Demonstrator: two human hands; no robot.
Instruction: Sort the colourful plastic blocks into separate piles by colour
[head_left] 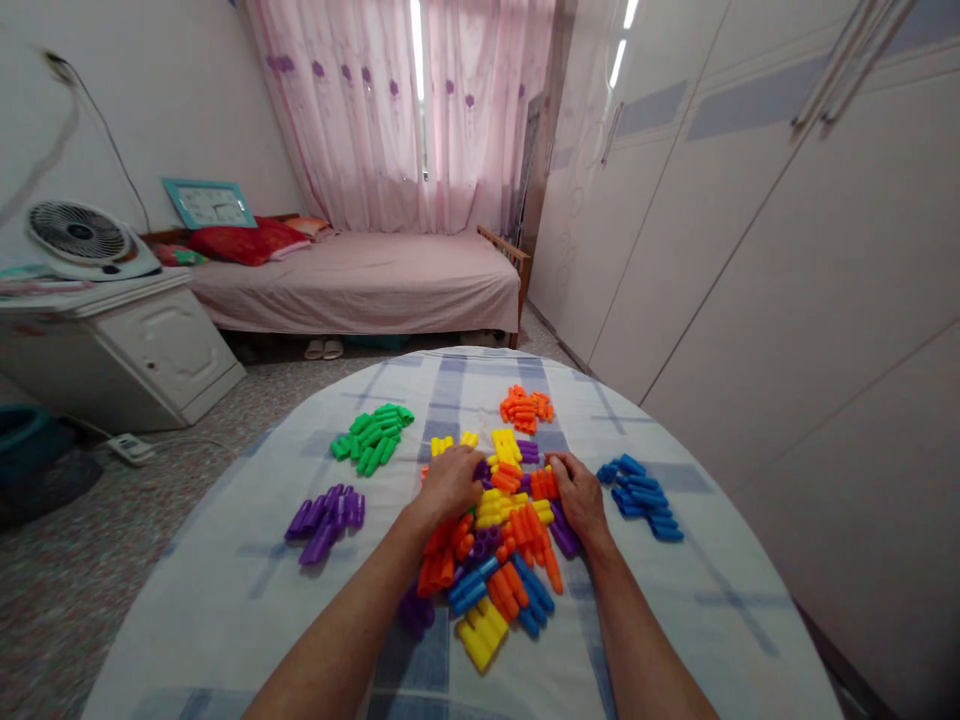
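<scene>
A mixed pile of plastic building blocks (502, 508), shaped like joined tubes in yellow, orange, purple and blue, lies mid-table between my hands. My left hand (452, 482) reaches over its left side with curled fingers. By those fingertips is a purple block (481, 470), though what they hold is mostly hidden. At the pile's right edge, my right hand (579, 492) has its thumb and fingers closed on an orange block (544, 485). Under that hand lies another purple block (564, 532). A yellow block (482, 634) sits nearest to me.
Single-colour heaps surround the pile: green blocks (373, 437), purple blocks (327, 522), orange blocks (526, 408) and blue blocks (645, 498). The round table wears a checked tablecloth (247, 620). Beyond stand a bed (375, 285), a cabinet with a fan (82, 238), and a wardrobe (787, 300) at right.
</scene>
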